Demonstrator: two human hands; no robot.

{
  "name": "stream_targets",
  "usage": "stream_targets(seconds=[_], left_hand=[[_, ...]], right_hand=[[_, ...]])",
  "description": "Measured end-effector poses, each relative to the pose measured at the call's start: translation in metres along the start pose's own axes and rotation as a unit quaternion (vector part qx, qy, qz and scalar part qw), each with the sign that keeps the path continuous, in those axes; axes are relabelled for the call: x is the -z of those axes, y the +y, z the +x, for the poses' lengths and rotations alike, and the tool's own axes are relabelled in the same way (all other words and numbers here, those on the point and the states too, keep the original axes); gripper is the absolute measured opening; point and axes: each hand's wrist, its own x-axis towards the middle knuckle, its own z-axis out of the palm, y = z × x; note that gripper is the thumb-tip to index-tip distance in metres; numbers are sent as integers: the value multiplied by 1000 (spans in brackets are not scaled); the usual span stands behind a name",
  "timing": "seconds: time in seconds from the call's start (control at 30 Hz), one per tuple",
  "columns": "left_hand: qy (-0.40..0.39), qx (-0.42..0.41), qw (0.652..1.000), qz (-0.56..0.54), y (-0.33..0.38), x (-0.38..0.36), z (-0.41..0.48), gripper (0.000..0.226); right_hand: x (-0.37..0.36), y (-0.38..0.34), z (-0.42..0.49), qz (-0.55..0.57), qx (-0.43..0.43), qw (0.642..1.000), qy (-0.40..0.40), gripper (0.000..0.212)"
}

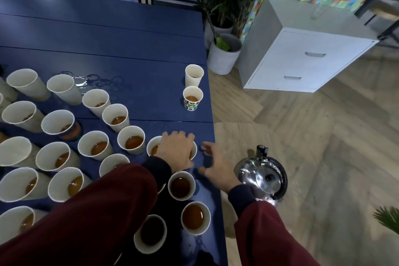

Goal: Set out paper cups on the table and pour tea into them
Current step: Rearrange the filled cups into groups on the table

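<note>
Paper cups [131,141] crowd the left and middle of the blue tabletop [129,49], most of them holding tea [192,216]. Near the right edge, the left grip [176,151] curls over the rim of a filled cup [151,146], holding it from above. Farther back along that edge stand two more cups [192,98], apart from the rest. The right grip [216,164] hovers at the right edge with fingers spread, holding nothing. A steel kettle [262,177] sits beyond that edge, lower down.

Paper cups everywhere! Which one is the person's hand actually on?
The paper cup at the near end of the diagonal row: the left hand covers it, fingers curled over its rim. The right hand hovers open beside it.
</note>
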Motion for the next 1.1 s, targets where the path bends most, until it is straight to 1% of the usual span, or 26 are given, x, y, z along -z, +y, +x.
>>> stream_targets(seconds=[0.07,0.13,0.2,0.3,0.4,0.47,0.5,0.57,0.63,0.7,0.8,0.9,1.0,1.1], left_hand=[[38,9,999,16,3,7,0,57],[66,6,998,-1,7,15,1,56],[83,6,996,-28,10,24,1,55],[113,3,992,-63,11,36,0,58],[125,12,982,-140,-1,43,-1,72],[125,30,975,-183,-16,42,-3,74],[108,35,977,-180,-24,40,-5,73],[31,28,990,-136,-40,32,-10,75],[-41,6,995,-94,-53,24,-15,78],[-72,-21,996,-44,-61,16,-18,82],[-65,-44,997,16,-63,8,-20,80],[-41,-57,997,45,-64,-1,-19,68],[-22,-61,997,51,-62,-7,-18,55],[-7,-54,998,35,-59,-11,-18,47]], right_hand=[[-3,-4,0,-7,30,999,-9,71],[-7,-12,2,10,52,999,5,70],[-11,-21,4,37,78,995,46,71],[-12,-33,12,72,109,985,110,62],[-9,-40,27,91,99,979,151,53],[-6,-43,40,96,87,976,175,52],[-4,-43,47,96,82,975,181,52],[-2,-40,59,81,79,975,189,51],[-1,-37,71,53,88,973,204,54],[-1,-34,82,30,89,975,199,55],[-2,-31,92,29,67,983,169,57],[-6,-28,97,15,52,984,172,64],[-12,-22,101,-11,39,985,167,66],[-17,-16,102,-18,43,986,162,67]])
